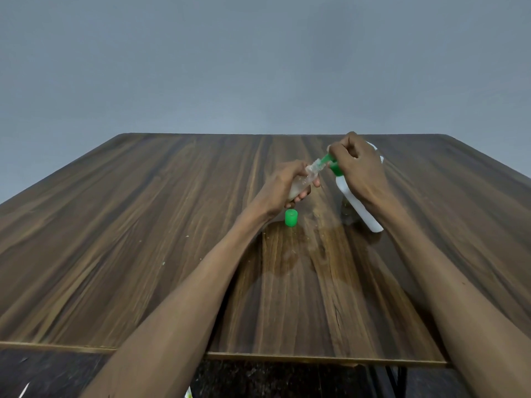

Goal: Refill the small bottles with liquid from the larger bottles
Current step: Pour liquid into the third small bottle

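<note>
My left hand (283, 183) grips a small clear bottle (304, 180), tilted with its open neck pointing up and to the right. My right hand (357, 168) holds a larger white bottle (356, 205) with a green nozzle (329, 160). The white bottle is tipped so its base points toward me and its nozzle meets the small bottle's mouth. Whitish liquid shows inside the small bottle. A loose green cap (291, 218) stands on the table just below my left hand.
The wooden table (143, 225) has a wet-looking patch (301, 248) in front of the cap. Another clear item (347, 214) sits partly hidden behind the white bottle. A plain grey wall lies beyond the far edge.
</note>
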